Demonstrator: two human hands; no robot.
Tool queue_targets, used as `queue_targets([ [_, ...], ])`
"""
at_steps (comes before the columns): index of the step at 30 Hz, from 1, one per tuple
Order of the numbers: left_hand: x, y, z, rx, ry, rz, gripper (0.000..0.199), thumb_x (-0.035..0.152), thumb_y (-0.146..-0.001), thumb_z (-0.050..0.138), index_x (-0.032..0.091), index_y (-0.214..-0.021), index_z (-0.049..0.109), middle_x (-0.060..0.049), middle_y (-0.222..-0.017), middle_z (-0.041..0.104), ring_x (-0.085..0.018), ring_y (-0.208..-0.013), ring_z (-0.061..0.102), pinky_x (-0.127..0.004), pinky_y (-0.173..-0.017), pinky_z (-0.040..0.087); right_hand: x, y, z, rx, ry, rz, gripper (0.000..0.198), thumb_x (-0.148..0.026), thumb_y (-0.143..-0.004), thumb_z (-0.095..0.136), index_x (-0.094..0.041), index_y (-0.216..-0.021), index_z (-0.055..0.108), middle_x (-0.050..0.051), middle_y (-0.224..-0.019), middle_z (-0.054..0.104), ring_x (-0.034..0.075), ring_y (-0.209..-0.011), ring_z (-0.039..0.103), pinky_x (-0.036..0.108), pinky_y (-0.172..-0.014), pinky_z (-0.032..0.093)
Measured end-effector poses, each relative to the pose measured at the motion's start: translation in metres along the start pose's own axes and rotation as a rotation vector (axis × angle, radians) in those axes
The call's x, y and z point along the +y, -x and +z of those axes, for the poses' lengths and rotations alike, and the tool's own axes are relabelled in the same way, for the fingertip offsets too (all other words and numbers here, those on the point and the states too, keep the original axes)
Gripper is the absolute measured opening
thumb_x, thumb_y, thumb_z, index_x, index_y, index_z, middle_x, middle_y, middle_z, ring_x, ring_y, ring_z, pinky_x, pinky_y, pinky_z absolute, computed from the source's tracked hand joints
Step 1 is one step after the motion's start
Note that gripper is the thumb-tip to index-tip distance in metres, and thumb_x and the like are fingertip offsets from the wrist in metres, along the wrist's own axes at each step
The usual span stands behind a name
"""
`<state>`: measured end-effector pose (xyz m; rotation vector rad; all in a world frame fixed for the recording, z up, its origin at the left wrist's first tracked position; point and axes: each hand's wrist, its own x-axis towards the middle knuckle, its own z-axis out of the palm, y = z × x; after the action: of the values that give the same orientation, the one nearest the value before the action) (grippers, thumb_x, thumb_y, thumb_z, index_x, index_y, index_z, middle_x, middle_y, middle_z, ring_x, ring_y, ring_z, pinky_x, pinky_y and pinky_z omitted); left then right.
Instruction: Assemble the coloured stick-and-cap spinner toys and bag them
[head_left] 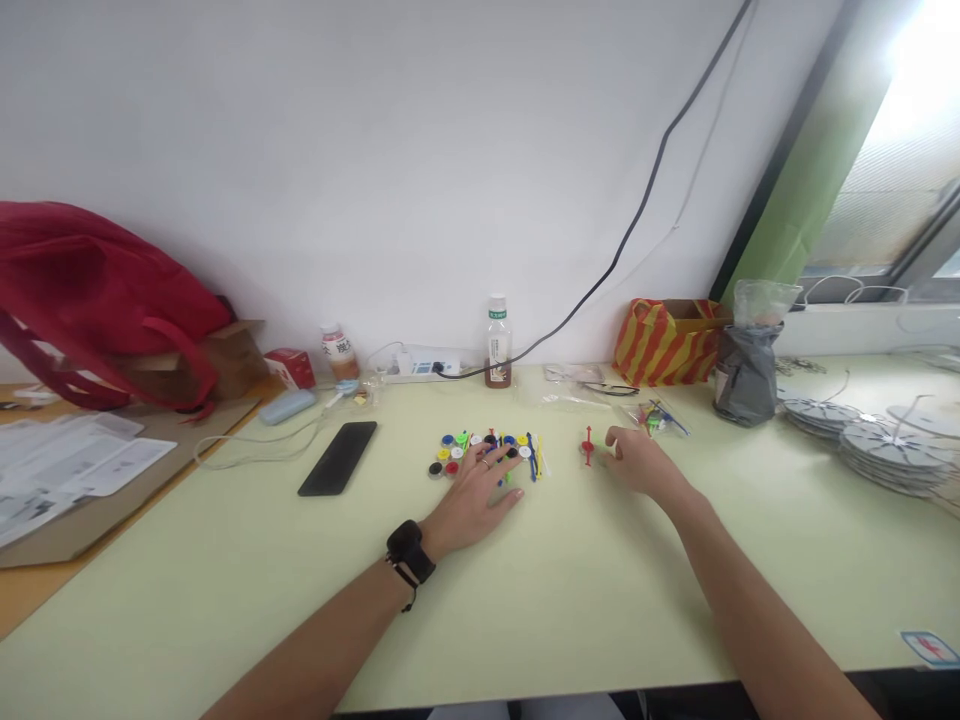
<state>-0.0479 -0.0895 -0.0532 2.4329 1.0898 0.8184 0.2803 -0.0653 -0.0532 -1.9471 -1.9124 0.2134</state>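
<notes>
My left hand lies over a cluster of small plastic pieces with its fingers spread. Around its fingertips are round discs, among them a yellow disc, a red disc and a black disc. Just right of it lie a blue arrow stick and a yellow arrow stick. A red arrow on a small round base stands apart from the cluster. Beside it, on the right, is my right hand, its fingers bent and slightly apart, with nothing visible between them.
A black phone lies left of the cluster. Behind are a drink bottle, a power strip and a striped bag. Stacked metal reels stand at right, and a small plastic bag of pieces lies beyond my right hand.
</notes>
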Motion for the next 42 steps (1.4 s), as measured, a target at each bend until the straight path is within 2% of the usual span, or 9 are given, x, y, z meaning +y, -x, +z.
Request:
queue_targets([
  [2, 0.001, 0.000, -0.001, -0.007, 0.001, -0.007, 0.049, 0.044, -0.097, 0.059, 0.030, -0.145, 0.057, -0.010, -0.155, 0.049, -0.037, -0.148, 0.029, -0.062, -0.119, 0.028, -0.008, 0.001, -0.001, 0.099, 0.005, -0.042, 0.011, -0.026, -0.087, 0.060, -0.020, -0.095, 0.063, 0.009, -0.092, 0.069, 0.024, -0.082, 0.062, 0.032, -0.064, 0.040],
  [5, 0.002, 0.001, -0.002, -0.045, -0.018, -0.031, 0.051, 0.045, -0.100, 0.053, 0.032, -0.149, 0.051, -0.009, -0.157, 0.046, -0.038, -0.149, 0.027, -0.063, -0.119, 0.026, -0.029, 0.005, 0.004, 0.176, -0.101, -0.270, 0.016, -0.027, -0.092, 0.056, -0.021, -0.104, 0.066, 0.010, -0.099, 0.070, 0.028, -0.096, 0.061, 0.038, -0.079, 0.046],
  [8, 0.002, 0.002, -0.001, -0.061, -0.046, -0.030, 0.048, 0.047, -0.101, 0.050, 0.031, -0.147, 0.054, -0.008, -0.158, 0.045, -0.039, -0.150, 0.024, -0.064, -0.120, 0.023, -0.052, 0.013, 0.016, 0.137, -0.176, -0.513, 0.024, -0.026, -0.096, 0.053, -0.023, -0.116, 0.067, 0.011, -0.111, 0.071, 0.030, -0.114, 0.056, 0.046, -0.097, 0.045],
  [11, 0.002, 0.002, -0.001, -0.061, -0.051, -0.015, 0.049, 0.048, -0.100, 0.051, 0.030, -0.146, 0.055, -0.009, -0.159, 0.044, -0.040, -0.150, 0.023, -0.064, -0.120, 0.022, -0.067, 0.020, 0.029, 0.074, -0.146, -0.583, 0.032, -0.024, -0.098, 0.051, -0.026, -0.127, 0.066, 0.011, -0.120, 0.070, 0.031, -0.121, 0.052, 0.051, -0.103, 0.042],
  [16, 0.004, 0.003, -0.002, -0.089, -0.078, -0.031, 0.054, 0.052, -0.099, 0.053, 0.029, -0.147, 0.053, -0.010, -0.160, 0.042, -0.040, -0.151, 0.021, -0.065, -0.121, 0.022, -0.073, 0.021, 0.040, 0.041, -0.101, -0.578, 0.034, -0.023, -0.099, 0.050, -0.025, -0.128, 0.067, 0.011, -0.119, 0.071, 0.033, -0.127, 0.050, 0.051, -0.103, 0.042],
  [25, 0.008, 0.002, -0.003, -0.097, -0.148, -0.014, 0.057, 0.056, -0.097, 0.054, 0.027, -0.146, 0.054, -0.006, -0.159, 0.044, -0.037, -0.150, 0.024, -0.060, -0.123, 0.024, -0.071, 0.018, 0.035, -0.003, -0.042, -0.568, 0.023, -0.023, -0.098, 0.052, -0.020, -0.115, 0.068, 0.010, -0.115, 0.072, 0.028, -0.119, 0.055, 0.042, -0.101, 0.043],
  [37, 0.012, 0.000, -0.004, -0.114, -0.132, 0.039, 0.056, 0.050, -0.093, 0.063, 0.026, -0.144, 0.056, -0.007, -0.157, 0.047, -0.038, -0.148, 0.028, -0.060, -0.120, 0.030, -0.066, 0.011, 0.042, 0.085, -0.002, -0.450, 0.021, -0.015, -0.098, 0.051, -0.021, -0.104, 0.069, 0.009, -0.105, 0.071, 0.026, -0.112, 0.055, 0.038, -0.095, 0.042],
  [42, 0.011, 0.000, -0.004, -0.090, -0.158, 0.052, 0.046, 0.046, -0.095, 0.061, 0.026, -0.136, 0.063, -0.006, -0.157, 0.046, -0.038, -0.146, 0.030, -0.061, -0.121, 0.029, -0.065, 0.006, 0.044, 0.087, 0.018, -0.407, 0.015, -0.018, -0.097, 0.055, -0.021, -0.092, 0.068, 0.008, -0.100, 0.071, 0.026, -0.105, 0.057, 0.037, -0.092, 0.041],
])
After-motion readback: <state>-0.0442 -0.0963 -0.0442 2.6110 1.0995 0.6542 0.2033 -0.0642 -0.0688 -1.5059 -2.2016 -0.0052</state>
